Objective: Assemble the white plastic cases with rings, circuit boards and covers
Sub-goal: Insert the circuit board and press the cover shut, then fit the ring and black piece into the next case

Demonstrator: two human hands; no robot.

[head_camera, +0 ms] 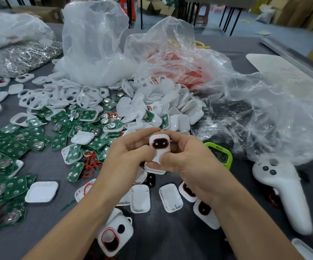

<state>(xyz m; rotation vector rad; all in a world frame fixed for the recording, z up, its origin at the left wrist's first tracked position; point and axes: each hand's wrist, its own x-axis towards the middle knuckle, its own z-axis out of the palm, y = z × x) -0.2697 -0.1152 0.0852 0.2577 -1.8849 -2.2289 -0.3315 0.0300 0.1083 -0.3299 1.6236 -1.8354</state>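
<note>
Along the left edge of the frame, a heap of green circuit boards [11, 156] is lying spread over the grey bench [170, 239]. A loose white cover [41, 191] is resting just beside the heap at lower left. In the upper left, a clear bag of silvery metal parts [20, 57] is sagging onto the bench.

At centre, the left hand [127, 156] is curling its fingers round a white case [159, 147], its grip holding the case just above the bench. The case is showing a red ring [152, 144] round a dark window. The right hand [187, 166] is gripping the same case from the other side, its thumb pressing the lower part.

Behind that hand, a green timer [220, 156] is standing partly hidden. Further right, a white controller [283, 190] is lying beneath crumpled clear plastic [264, 109].
</note>
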